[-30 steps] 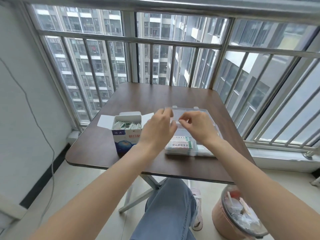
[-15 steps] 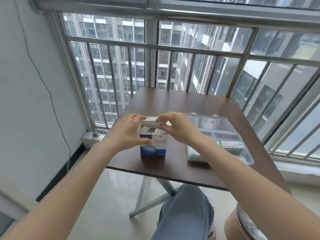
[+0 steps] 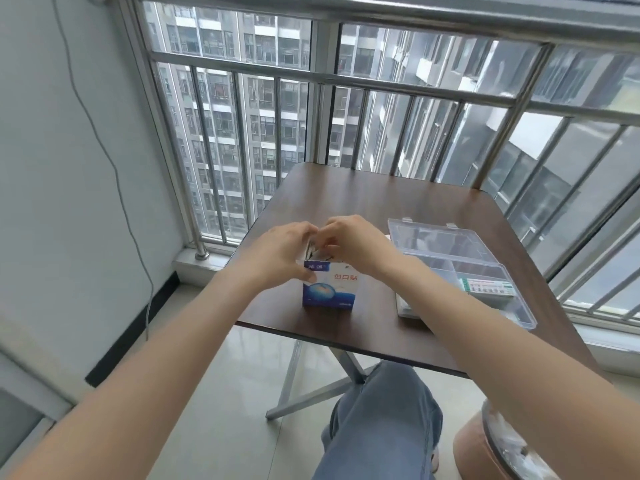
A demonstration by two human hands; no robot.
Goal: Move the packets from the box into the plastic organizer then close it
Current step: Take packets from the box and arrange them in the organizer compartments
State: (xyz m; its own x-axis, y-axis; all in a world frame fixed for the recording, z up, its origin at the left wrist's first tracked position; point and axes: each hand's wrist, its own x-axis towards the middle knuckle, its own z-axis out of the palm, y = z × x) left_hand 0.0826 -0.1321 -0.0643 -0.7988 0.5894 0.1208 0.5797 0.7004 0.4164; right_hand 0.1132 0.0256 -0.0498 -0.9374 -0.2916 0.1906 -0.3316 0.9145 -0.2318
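A blue and white box (image 3: 329,289) stands upright near the front edge of the brown table (image 3: 363,202). My left hand (image 3: 280,252) grips its upper left side. My right hand (image 3: 353,244) curls over its top from the right, with the fingertips at the opening; what they pinch is hidden. A few packets (image 3: 310,249) show inside the box between my hands. The clear plastic organizer (image 3: 446,251) lies flat to the right of the box, with its hinges on the far edge. A green-printed packet (image 3: 485,285) lies in its near part.
Metal window bars run close behind and to the right of the table. A round bin (image 3: 498,445) with rubbish stands on the floor at lower right. My leg in jeans (image 3: 377,420) is under the table's front edge. A cable hangs on the left wall.
Both hands left the organizer and moved left onto the box. The box's spread flaps no longer show. My view has turned left, so the organizer now lies at the right.
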